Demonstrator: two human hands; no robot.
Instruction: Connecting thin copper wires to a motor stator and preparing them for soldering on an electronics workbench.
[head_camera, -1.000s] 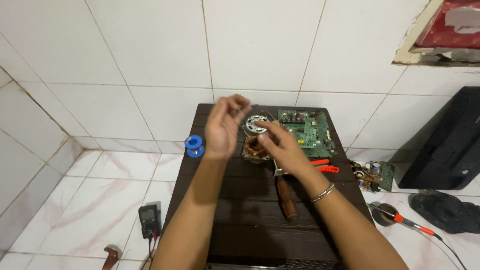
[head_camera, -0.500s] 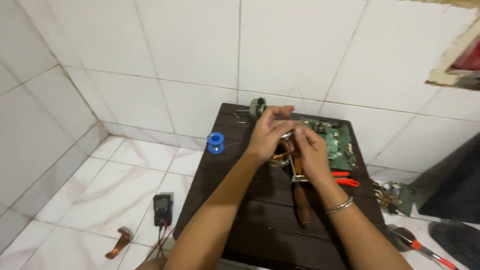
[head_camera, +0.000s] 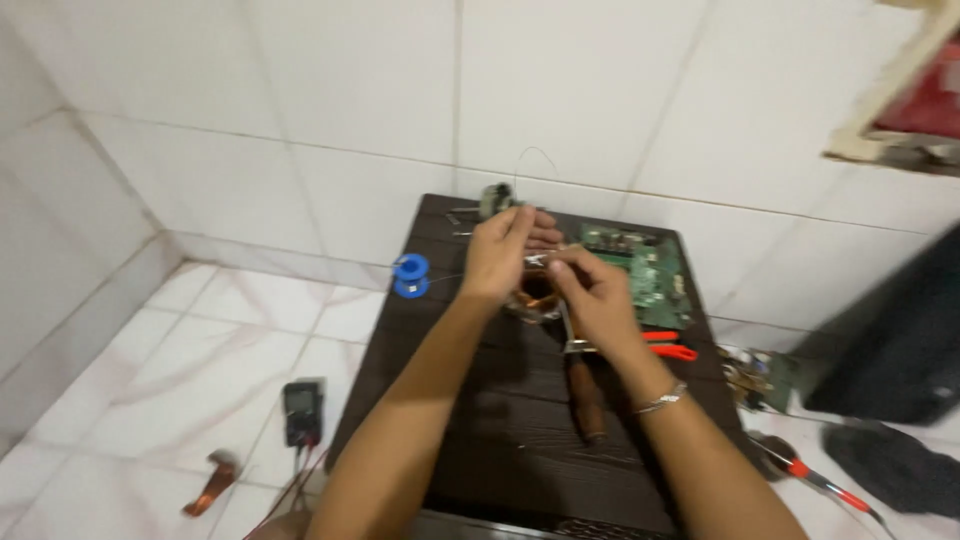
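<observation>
Both hands have closed in together over the copper-wound coil (head_camera: 537, 297) near the dark desk's (head_camera: 480, 440) far edge: the left hand (head_camera: 500, 250), a second ago lifted and spread, now pinches fine wire beside the right hand (head_camera: 590, 290), fingers narrowed, green circuit board (head_camera: 645, 270) alongside.

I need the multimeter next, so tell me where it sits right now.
In the head view the black multimeter lies on the white tiled floor just left of the dark table, below the blue spool and beside the person's left forearm.
</observation>
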